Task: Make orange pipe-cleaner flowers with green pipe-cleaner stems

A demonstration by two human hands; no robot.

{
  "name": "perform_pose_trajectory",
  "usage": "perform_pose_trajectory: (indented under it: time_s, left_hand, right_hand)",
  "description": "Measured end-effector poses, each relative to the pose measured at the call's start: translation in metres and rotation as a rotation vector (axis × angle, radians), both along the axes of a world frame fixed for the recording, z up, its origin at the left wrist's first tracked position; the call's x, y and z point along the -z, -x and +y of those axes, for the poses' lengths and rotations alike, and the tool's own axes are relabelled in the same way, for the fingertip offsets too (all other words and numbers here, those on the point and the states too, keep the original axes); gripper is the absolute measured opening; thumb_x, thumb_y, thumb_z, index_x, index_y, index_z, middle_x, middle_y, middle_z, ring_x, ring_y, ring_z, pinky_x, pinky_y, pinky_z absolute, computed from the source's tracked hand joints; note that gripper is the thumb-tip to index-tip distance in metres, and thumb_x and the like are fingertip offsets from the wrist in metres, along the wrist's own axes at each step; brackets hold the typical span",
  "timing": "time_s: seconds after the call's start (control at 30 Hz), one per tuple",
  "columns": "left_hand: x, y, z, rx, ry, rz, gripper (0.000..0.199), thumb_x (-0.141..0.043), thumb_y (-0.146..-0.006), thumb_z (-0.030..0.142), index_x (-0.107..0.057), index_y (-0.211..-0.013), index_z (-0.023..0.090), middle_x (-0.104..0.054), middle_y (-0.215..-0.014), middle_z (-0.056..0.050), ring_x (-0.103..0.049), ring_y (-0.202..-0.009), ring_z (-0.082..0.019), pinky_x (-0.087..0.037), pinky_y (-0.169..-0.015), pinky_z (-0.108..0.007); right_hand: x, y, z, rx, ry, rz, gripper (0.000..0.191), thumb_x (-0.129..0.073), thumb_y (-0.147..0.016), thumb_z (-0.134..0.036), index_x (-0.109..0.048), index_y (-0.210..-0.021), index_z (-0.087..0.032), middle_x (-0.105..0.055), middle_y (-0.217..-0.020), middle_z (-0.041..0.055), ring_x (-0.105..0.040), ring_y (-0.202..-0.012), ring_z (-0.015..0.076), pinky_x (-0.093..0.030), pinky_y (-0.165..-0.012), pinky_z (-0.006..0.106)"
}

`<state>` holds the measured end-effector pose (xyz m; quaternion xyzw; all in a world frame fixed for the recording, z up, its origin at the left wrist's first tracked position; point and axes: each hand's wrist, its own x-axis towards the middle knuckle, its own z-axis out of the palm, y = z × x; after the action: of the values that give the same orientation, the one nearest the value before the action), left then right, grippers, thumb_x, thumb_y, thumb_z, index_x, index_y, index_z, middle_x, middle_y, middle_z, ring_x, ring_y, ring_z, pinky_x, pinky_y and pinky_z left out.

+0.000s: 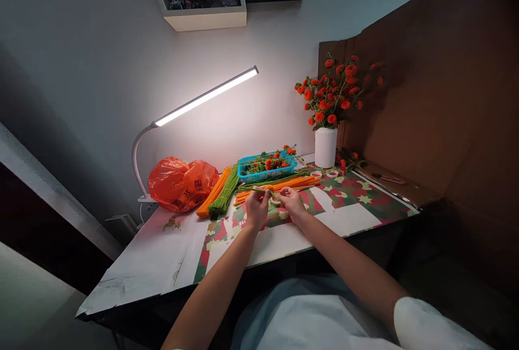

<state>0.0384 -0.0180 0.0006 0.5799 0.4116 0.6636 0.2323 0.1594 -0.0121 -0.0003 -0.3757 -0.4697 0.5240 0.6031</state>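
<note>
My left hand and my right hand are close together over the front middle of the table. A short green pipe cleaner runs between them, with the fingers of both hands pinched on it. Just below it, a roll of tape lies on the camouflage-patterned sheet. Behind my fingers, loose orange pipe cleaners are spread out with some green ones. A blue basket beyond them holds small orange flowers with green stems.
Orange and green bundles of pipe cleaners lie left of my hands, beside an orange plastic bag. A lit lamp leans overhead. At the back right stands a white vase of orange flowers, near tape rolls and a cardboard wall.
</note>
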Motion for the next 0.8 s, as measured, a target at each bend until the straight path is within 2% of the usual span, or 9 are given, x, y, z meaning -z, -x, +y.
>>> perform_pose_trajectory:
  time_s: [0.07,0.17,0.23,0.37,0.47,0.57,0.7,0.8]
  left_hand:
    - [0.004,0.002,0.006,-0.023,0.069,-0.076,0.03,-0.066,-0.072,0.047,-0.059,-0.076,0.018,-0.066,-0.072,-0.004,-0.064,-0.067,-0.018,-0.051,-0.064,-0.03]
    - [0.008,0.003,0.011,-0.019,0.133,-0.137,0.033,-0.07,-0.068,0.047,-0.058,-0.074,0.017,-0.065,-0.067,-0.004,-0.064,-0.064,-0.018,-0.05,-0.061,-0.03]
    - [0.009,0.002,0.012,-0.008,0.139,-0.139,0.033,-0.071,-0.067,0.047,-0.057,-0.072,0.017,-0.065,-0.066,-0.003,-0.064,-0.062,-0.018,-0.05,-0.06,-0.029]
    - [0.011,0.001,0.011,-0.02,0.126,-0.07,0.029,-0.068,-0.07,0.045,-0.059,-0.072,0.018,-0.065,-0.066,-0.004,-0.064,-0.061,-0.018,-0.049,-0.061,-0.029]
    - [0.011,0.001,0.008,-0.064,0.085,0.016,0.025,-0.065,-0.074,0.043,-0.059,-0.072,0.019,-0.065,-0.066,-0.003,-0.063,-0.061,-0.018,-0.048,-0.062,-0.029]
    - [0.007,-0.001,0.004,-0.116,0.009,0.077,0.021,-0.063,-0.076,0.041,-0.06,-0.073,0.02,-0.067,-0.072,-0.004,-0.064,-0.066,-0.018,-0.048,-0.064,-0.029]
    - [-0.001,-0.005,-0.004,-0.154,-0.033,0.118,0.018,-0.065,-0.077,0.038,-0.061,-0.072,0.021,-0.068,-0.083,-0.005,-0.064,-0.07,-0.018,-0.048,-0.067,-0.029]
    - [-0.006,-0.01,-0.009,-0.139,-0.042,0.119,0.017,-0.065,-0.077,0.037,-0.061,-0.071,0.022,-0.068,-0.089,-0.006,-0.064,-0.069,-0.017,-0.048,-0.066,-0.029]
  right_hand:
    - [0.0,0.001,-0.004,0.2,-0.226,-0.221,0.019,-0.071,-0.064,-0.03,-0.055,-0.068,-0.02,-0.061,-0.066,-0.0002,-0.05,-0.056,0.0134,-0.042,-0.054,0.027]
    - [0.002,0.003,-0.007,0.337,-0.51,-0.546,0.007,-0.067,-0.071,-0.025,-0.063,-0.075,-0.02,-0.065,-0.074,0.0029,-0.054,-0.066,0.0178,-0.043,-0.064,0.03]
    - [0.003,0.003,-0.007,0.377,-0.598,-0.655,0.002,-0.064,-0.075,-0.022,-0.065,-0.077,-0.021,-0.066,-0.075,0.004,-0.055,-0.072,0.0199,-0.043,-0.068,0.032]
    - [0.004,0.002,-0.005,0.42,-0.61,-0.735,0.008,-0.06,-0.079,-0.02,-0.065,-0.072,-0.021,-0.066,-0.073,0.0051,-0.055,-0.074,0.0212,-0.041,-0.069,0.033]
    - [0.005,0.005,-0.004,0.425,-0.557,-0.692,0.014,-0.06,-0.078,-0.023,-0.062,-0.064,-0.021,-0.062,-0.068,0.0044,-0.053,-0.069,0.0194,-0.04,-0.065,0.031]
    - [0.006,0.012,-0.002,0.367,-0.39,-0.491,0.017,-0.06,-0.074,-0.028,-0.058,-0.059,-0.02,-0.057,-0.062,0.0019,-0.048,-0.058,0.0155,-0.037,-0.057,0.028]
    - [0.005,0.019,0.002,0.053,-0.04,-0.025,0.02,-0.068,-0.065,-0.036,-0.057,-0.065,-0.019,-0.051,-0.054,-0.0035,-0.041,-0.046,0.01,-0.031,-0.046,0.023]
    - [0.002,0.014,0.003,-0.2,0.176,0.19,0.027,-0.071,-0.065,-0.038,-0.052,-0.062,-0.019,-0.041,-0.047,-0.007,-0.028,-0.039,0.0066,-0.019,-0.038,0.021]
